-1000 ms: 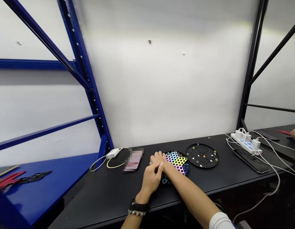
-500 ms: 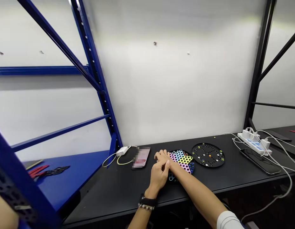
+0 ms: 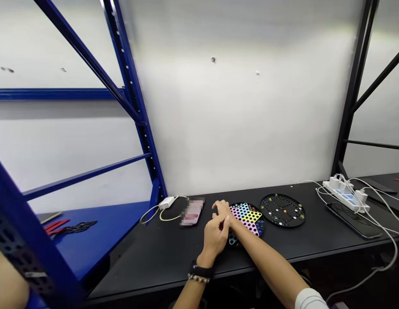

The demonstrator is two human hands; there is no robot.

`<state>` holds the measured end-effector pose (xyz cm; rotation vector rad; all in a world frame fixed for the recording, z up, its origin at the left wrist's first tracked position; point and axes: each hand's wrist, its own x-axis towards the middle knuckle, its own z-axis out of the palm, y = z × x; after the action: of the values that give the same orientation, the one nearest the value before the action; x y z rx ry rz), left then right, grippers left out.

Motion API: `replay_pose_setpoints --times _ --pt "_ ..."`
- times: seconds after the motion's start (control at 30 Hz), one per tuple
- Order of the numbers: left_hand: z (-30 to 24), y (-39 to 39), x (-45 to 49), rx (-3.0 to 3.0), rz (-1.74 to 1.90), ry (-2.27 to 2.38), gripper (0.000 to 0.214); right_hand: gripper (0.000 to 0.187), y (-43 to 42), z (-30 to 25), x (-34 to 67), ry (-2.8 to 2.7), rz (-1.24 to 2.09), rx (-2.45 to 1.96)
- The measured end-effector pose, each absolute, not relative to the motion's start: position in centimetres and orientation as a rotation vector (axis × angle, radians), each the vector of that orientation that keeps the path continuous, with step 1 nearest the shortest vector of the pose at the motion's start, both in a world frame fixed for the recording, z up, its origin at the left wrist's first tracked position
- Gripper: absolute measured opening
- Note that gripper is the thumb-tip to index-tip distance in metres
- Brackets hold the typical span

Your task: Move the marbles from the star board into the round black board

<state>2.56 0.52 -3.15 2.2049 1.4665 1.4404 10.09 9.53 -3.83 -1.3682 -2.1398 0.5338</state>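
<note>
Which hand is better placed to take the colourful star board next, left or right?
Probably the right hand: it sits at the edge of the Chinese checkers board. The left hand lies lower, against the right wrist.

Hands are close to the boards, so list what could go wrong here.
The right hand and left hand lie together over the edge of the star-shaped board; a slip could shove it into the round black marble board beside it and unsettle the marbles. White cables from the power strip run by the phone, so a snag might drag it.
</note>
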Motion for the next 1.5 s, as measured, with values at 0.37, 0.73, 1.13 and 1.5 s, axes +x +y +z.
replay_pose_setpoints --times 0.37,0.73,1.13,1.5 --pt "-3.5 0.7 2.5 2.216 1.411 1.509 0.043 0.016 9.1 -3.9 9.8 -2.321 0.408 -1.206" --pt "-2.6 0.2 3.0 2.194 1.367 1.47 0.045 0.041 12.9 -3.2 28.1 -1.657 0.0 -2.114" --pt "-2.5 0.0 3.2 2.171 1.372 1.432 0.045 0.03 11.8 -5.6 31.8 -1.848 -0.281 -2.141" --pt "-2.6 0.0 3.2 2.163 1.392 1.43 0.044 0.031 10.9 -4.7 31.8 -1.761 -0.076 -2.153"
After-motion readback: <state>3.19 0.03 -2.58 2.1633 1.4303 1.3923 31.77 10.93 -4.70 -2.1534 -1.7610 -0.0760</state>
